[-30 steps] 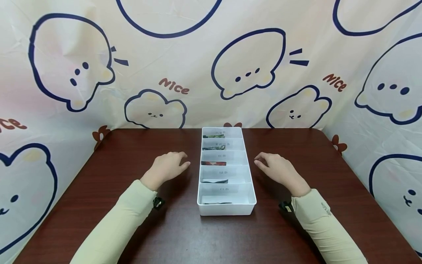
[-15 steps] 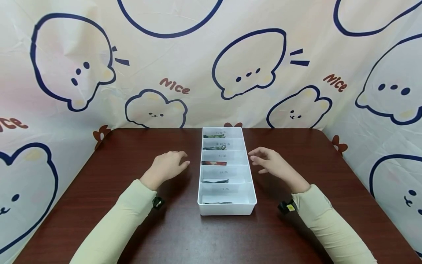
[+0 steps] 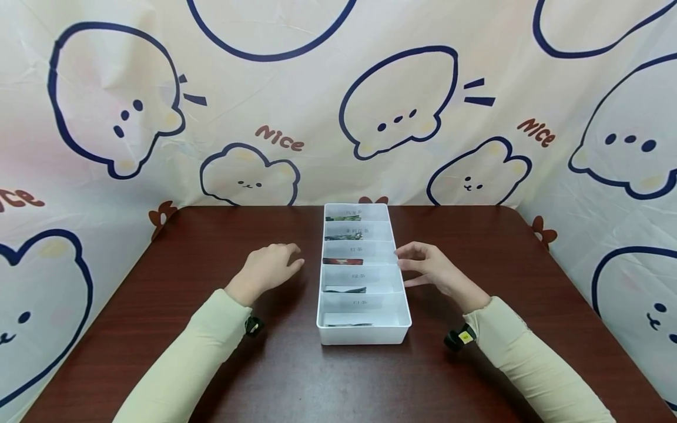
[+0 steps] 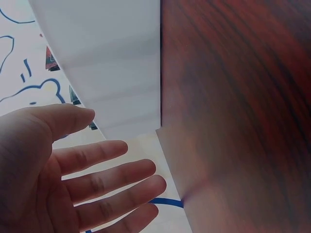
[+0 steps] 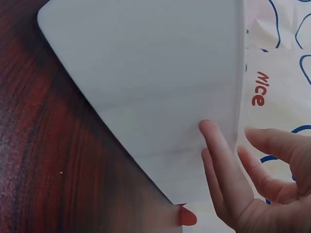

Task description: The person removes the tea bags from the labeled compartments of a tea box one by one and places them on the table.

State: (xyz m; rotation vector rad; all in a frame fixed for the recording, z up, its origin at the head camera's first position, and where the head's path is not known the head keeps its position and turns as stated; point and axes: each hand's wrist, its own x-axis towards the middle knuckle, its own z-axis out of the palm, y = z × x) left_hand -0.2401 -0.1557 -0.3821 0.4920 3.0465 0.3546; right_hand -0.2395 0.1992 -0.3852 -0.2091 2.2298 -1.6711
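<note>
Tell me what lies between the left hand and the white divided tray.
Only bare dark wooden table separates the left hand from the white plastic divided tray, per the head view.

My right hand point(image 3: 431, 270) has slid left across the table point(image 3: 211, 352), from well clear of the tray point(image 3: 365, 335) to right up against its right wall. My fingertips point(image 5: 210, 130) now touch that wall beside the 3rd compartment from the far end, and my thumb has dropped lower. My right forearm has swung inward with it
</note>
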